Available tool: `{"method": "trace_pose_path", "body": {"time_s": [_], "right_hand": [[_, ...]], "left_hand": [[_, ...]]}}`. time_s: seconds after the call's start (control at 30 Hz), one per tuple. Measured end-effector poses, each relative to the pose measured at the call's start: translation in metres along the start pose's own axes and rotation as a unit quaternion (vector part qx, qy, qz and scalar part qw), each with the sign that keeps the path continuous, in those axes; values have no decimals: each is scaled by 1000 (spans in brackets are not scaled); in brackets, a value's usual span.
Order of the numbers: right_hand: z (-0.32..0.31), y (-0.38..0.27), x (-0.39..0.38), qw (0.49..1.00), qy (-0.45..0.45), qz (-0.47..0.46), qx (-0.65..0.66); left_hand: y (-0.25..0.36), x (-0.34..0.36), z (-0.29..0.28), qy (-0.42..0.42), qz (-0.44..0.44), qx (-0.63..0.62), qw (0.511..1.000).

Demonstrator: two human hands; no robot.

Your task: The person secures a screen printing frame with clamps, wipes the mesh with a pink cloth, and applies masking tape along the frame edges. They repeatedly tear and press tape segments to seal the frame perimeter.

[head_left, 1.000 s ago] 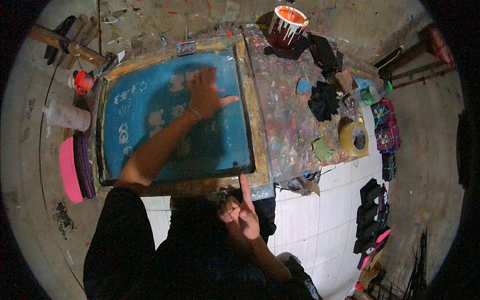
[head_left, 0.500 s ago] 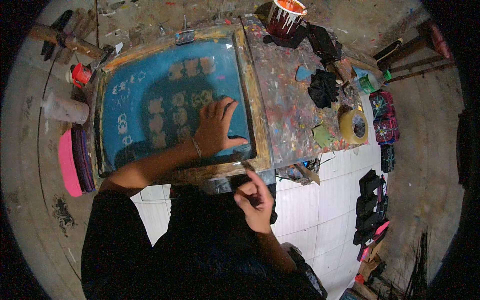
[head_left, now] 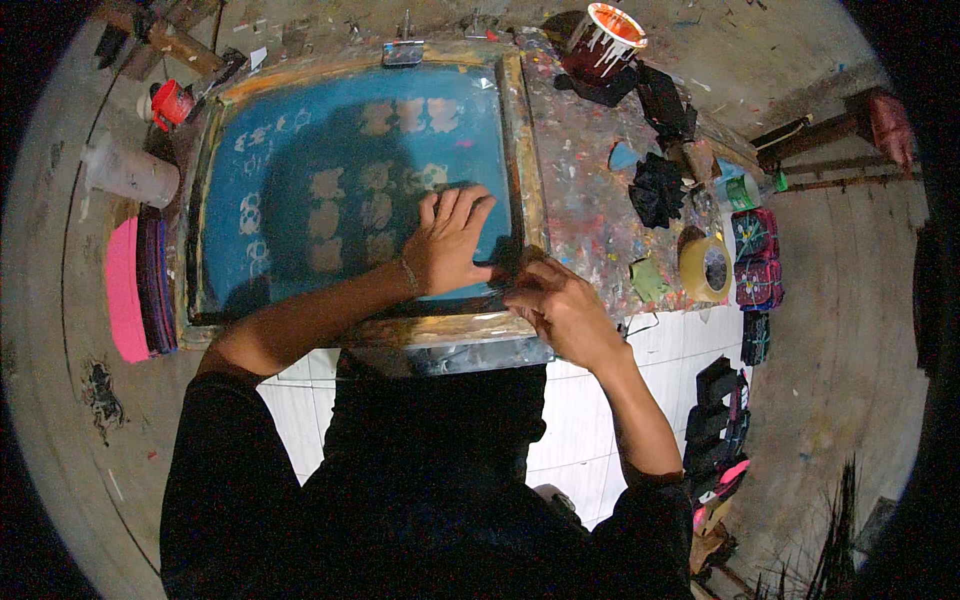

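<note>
A silk-screen printing frame (head_left: 440, 327) with a worn wooden rim and blue mesh lies in front of me. Several pale animal-shaped motifs show in the mesh. My left hand (head_left: 446, 243) lies on the mesh near its lower right part, fingers spread, thumb pointing toward the right edge. Close beside that thumb, at the frame's near right corner, my right hand (head_left: 565, 310) has its fingers bent and pressed together. What they pinch, if anything, is hidden by the fingers and shadow. A metal hinge clamp (head_left: 403, 53) grips the frame's far edge.
Right of the frame, the paint-stained tabletop holds a tape roll (head_left: 706, 269), a crumpled black cloth (head_left: 657, 190) and a paint-dripped bucket (head_left: 605, 40). Pink and dark fabric pieces (head_left: 128, 290) and a plastic jug (head_left: 132, 175) stand at the left. Stacked bundles (head_left: 757, 257) sit beyond the right edge.
My right hand has moved up and right from below the frame to its near right corner, and its extended index finger has curled in. My left hand stays spread on the mesh.
</note>
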State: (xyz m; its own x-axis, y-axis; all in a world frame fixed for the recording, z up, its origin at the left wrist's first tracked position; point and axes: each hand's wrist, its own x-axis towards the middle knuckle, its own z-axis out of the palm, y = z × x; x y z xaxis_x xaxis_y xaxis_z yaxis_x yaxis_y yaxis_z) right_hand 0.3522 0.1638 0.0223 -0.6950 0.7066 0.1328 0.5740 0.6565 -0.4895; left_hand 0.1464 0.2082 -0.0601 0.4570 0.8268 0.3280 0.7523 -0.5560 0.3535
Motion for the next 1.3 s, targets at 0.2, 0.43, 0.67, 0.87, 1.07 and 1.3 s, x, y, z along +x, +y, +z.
{"method": "trace_pose_path", "body": {"time_s": [0.2, 0.43, 0.67, 0.87, 1.07, 1.3], "right_hand": [[11, 5, 4, 989, 34, 79, 117], [13, 7, 2, 982, 57, 99, 150], [17, 5, -7, 978, 72, 120, 155], [14, 8, -15, 986, 62, 107, 113], [15, 10, -17, 979, 87, 120, 137], [1, 9, -30, 955, 132, 198, 177]], "left_hand": [[-2, -2, -2, -10, -3, -11, 1000], [-3, 0, -2, -17, -5, -22, 1000], [-3, -2, 0, -16, 7, -6, 1000], [7, -8, -5, -25, 28, 25, 999], [13, -12, 2, -18, 46, 28, 998], [11, -7, -7, -55, 68, -61, 994]]}}
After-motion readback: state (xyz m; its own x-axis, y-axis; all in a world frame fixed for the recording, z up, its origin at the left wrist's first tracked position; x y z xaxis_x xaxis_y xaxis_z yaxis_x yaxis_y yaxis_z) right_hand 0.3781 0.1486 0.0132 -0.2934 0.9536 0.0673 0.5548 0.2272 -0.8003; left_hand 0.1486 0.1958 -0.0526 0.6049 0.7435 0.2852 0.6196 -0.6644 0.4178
